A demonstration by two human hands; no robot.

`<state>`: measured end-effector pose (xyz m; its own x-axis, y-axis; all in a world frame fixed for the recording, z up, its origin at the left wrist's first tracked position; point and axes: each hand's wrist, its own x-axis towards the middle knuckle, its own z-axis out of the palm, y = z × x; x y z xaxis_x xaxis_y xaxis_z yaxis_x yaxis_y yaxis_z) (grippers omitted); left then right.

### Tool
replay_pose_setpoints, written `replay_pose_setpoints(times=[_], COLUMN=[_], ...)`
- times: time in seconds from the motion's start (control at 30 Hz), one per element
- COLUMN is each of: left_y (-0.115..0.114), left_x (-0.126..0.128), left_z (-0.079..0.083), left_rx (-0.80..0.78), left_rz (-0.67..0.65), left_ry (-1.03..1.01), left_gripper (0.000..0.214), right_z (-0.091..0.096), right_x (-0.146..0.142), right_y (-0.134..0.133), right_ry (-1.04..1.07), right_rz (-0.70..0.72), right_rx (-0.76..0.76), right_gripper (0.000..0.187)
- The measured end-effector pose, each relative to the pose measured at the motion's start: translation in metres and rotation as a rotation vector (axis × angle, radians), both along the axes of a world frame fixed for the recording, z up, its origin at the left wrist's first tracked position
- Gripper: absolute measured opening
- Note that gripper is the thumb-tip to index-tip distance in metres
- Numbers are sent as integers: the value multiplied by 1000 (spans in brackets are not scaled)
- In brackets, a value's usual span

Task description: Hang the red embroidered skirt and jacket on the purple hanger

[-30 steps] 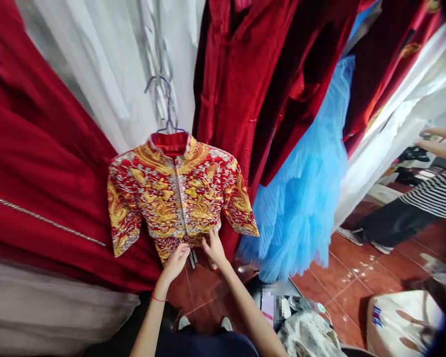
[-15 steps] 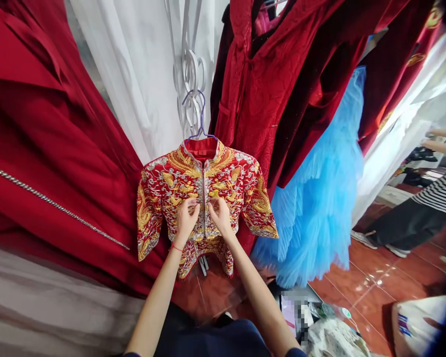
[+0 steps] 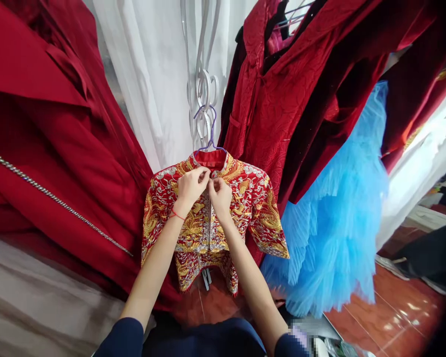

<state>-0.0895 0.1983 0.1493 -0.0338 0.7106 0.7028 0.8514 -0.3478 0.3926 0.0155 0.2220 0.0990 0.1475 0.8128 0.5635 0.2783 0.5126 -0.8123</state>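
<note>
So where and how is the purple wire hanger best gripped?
Probably grip the purple wire hanger by its thin stem, from the front: that bare part rises above the collar of the red-and-gold embroidered jacket, while the hanger's arms disappear inside. The left hand and right hand are just below, at the collar's front.
</note>
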Motion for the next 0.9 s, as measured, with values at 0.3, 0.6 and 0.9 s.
replay_pose_setpoints(times=[0.3,0.6,0.9], left_y=[-1,-5,-16], left_x=[4,-1,-6], left_z=[3,10,6], left_rx=[-129,-157,-208], left_rz=[97,41,-123], left_ry=[102,145,22], left_gripper=[33,22,25], right_z=[-1,-6,-10], right_x=[9,22,16], right_y=[4,8,1], right_ry=[357,458,659], right_rz=[402,580,623], right_rx=[-179,-301,-327], right_gripper=[36,36,33])
